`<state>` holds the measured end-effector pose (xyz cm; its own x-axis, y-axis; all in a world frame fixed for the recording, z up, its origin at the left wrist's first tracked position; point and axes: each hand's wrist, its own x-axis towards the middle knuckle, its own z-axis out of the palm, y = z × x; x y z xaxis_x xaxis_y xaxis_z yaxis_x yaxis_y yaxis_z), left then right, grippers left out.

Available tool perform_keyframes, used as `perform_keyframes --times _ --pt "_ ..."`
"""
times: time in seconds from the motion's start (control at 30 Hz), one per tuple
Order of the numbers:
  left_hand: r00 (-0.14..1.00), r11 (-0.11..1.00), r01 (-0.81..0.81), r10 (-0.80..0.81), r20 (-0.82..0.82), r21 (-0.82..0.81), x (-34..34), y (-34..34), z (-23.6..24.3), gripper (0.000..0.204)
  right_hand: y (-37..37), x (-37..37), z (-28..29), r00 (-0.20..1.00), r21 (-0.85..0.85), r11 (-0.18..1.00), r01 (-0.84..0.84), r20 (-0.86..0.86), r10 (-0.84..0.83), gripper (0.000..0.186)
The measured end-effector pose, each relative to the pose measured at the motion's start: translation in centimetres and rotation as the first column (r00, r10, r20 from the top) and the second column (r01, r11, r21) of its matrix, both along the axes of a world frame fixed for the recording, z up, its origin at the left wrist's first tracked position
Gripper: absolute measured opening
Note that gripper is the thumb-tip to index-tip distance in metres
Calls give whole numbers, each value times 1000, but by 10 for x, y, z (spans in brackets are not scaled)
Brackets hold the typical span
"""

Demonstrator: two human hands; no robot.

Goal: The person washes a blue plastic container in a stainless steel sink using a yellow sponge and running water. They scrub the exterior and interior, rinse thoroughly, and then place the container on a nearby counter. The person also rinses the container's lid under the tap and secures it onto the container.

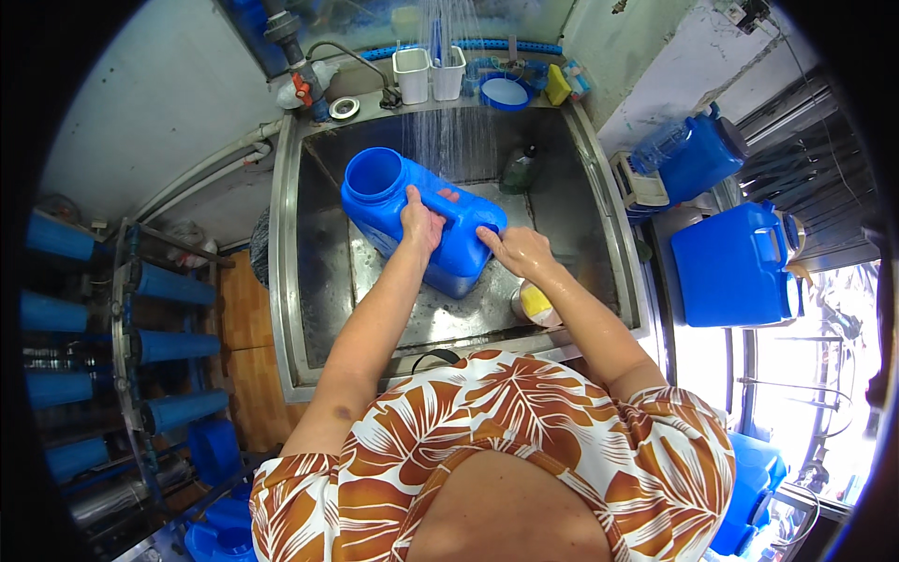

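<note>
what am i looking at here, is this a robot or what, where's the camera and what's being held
No robot: these are a person's two bare hands. There is just one picture, taken by a wide fisheye camera on the person's head looking down, so straight edges bend.

The left hand grips the handle of a big blue plastic jug with a wide round opening. The right hand touches its other end; whether it grips is hard to tell.

The jug is over a rectangular metal sink, where water showers down behind it. Also in the sink is a dark green bottle. Two white plastic containers stand behind.
</note>
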<state>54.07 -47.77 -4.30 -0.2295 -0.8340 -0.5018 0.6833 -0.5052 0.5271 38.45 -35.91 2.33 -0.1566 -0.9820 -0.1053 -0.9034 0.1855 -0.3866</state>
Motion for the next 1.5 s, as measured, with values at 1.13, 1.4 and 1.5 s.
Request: perform_keyframes --times 1.13,1.4,1.5 --pt "964 954 -219 244 -104 203 121 46 -86 103 -108 -40 110 984 -423 890 -170 -123 129 28" --pt "997 877 -30 58 -43 479 115 53 -74 114 -125 -32 122 951 -456 838 -300 -217 222 21" --pt "972 920 -224 234 10 322 120 48 -84 116 -130 -39 119 974 -367 903 -221 -139 181 27"
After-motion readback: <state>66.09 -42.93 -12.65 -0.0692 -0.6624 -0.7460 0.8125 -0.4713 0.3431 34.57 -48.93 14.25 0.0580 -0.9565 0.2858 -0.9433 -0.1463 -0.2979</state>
